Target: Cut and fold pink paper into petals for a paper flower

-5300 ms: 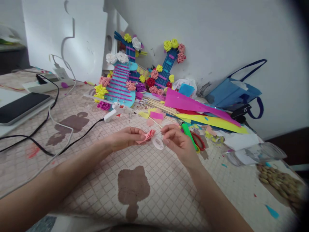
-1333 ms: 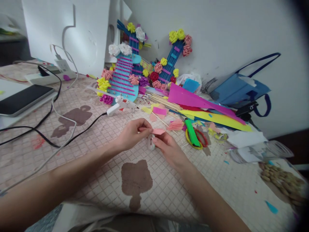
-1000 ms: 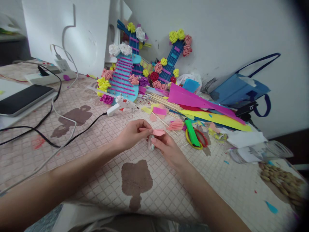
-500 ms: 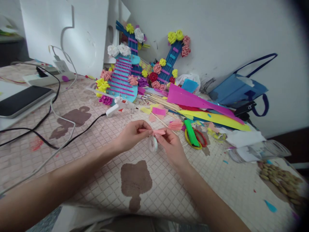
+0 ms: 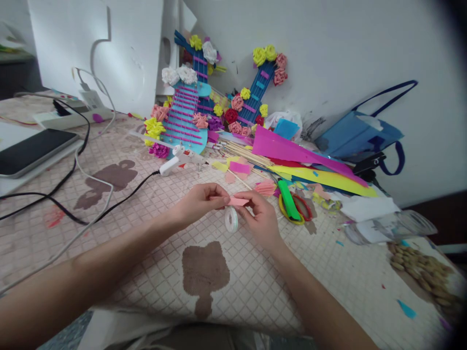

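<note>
Between my two hands a folded strip of pink paper (image 5: 239, 201) is stretched level above the table. My left hand (image 5: 204, 200) pinches its left end, which is partly hidden by the fingers. At the other end, the fingers of my right hand (image 5: 258, 213) grip the strip. Just below the paper is a small white spool (image 5: 231, 219); what supports it cannot be made out. A stack of pink paper pieces (image 5: 265, 188) lies beyond my right hand, beside scissors with red and yellow handles (image 5: 303, 209) and a green cutter (image 5: 289, 200).
A white glue gun (image 5: 178, 159) with a black cord lies beyond my left hand. Flower-covered cardboard shapes (image 5: 184, 114) stand behind it. Thin sticks (image 5: 242, 151) and coloured paper (image 5: 299, 153) lie at the back; a phone (image 5: 34, 151) is at left, peanuts (image 5: 419, 272) at right.
The pink strip has been turned so more of its flat face shows. My hands have shifted only slightly, and the spool hangs a little lower in view.
</note>
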The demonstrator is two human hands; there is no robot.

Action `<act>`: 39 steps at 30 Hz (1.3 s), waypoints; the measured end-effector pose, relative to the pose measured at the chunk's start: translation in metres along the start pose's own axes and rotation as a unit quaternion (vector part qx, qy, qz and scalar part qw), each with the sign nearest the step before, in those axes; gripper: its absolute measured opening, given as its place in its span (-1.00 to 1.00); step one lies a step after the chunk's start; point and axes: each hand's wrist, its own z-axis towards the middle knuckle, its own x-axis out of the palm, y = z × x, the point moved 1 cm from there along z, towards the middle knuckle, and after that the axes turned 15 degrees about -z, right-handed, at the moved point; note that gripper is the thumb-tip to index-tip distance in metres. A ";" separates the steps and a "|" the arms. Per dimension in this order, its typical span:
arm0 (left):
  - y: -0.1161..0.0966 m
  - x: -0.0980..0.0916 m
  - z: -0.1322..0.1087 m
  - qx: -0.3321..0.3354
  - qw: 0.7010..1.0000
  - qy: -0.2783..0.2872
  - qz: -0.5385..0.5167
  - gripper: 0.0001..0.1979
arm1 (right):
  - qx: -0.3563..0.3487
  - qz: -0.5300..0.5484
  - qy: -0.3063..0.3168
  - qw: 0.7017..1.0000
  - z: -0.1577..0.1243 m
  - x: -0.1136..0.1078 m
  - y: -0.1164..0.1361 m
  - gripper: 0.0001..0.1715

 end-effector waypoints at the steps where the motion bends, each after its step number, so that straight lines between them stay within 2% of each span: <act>1: 0.000 0.000 0.000 0.002 1.000 0.002 0.001 -0.84 | 0.004 0.000 -0.001 1.000 0.000 0.000 0.000 -0.84; 5: 0.001 -0.001 0.000 0.016 1.000 0.007 0.017 -0.83 | 0.045 0.042 0.013 0.998 0.000 0.001 -0.002 -0.84; 11: -0.002 0.001 -0.003 0.095 0.986 -0.017 0.139 -0.86 | 0.087 0.192 0.092 0.973 0.001 0.001 0.000 -0.62; 15: -0.002 0.003 -0.005 0.121 0.977 -0.007 0.178 -0.86 | 0.135 0.197 0.064 0.969 0.001 0.003 0.002 -0.79; 17: 0.000 0.004 -0.004 0.115 0.980 0.000 0.164 -0.86 | 0.135 0.181 0.050 0.973 0.001 0.004 0.003 -0.84; 24: 0.002 0.002 0.001 0.017 0.997 0.048 0.055 -0.81 | 0.116 0.113 0.019 0.987 -0.002 0.005 0.004 -0.94; 28: 0.003 0.002 0.002 0.018 0.997 0.058 0.054 -0.78 | 0.116 0.098 0.019 0.988 -0.001 0.006 0.001 -0.97; 33: 0.005 0.001 0.001 0.028 0.994 0.044 0.100 -0.75 | 0.110 0.093 0.027 0.989 -0.001 0.006 0.002 -0.96; 37: 0.003 0.000 0.001 0.019 0.995 0.043 0.093 -0.78 | 0.127 0.118 0.033 0.984 -0.002 0.006 0.005 -0.88; 39: 0.002 -0.001 0.001 0.024 0.995 0.034 0.095 -0.79 | 0.153 0.172 0.043 0.972 -0.003 0.008 0.005 -0.79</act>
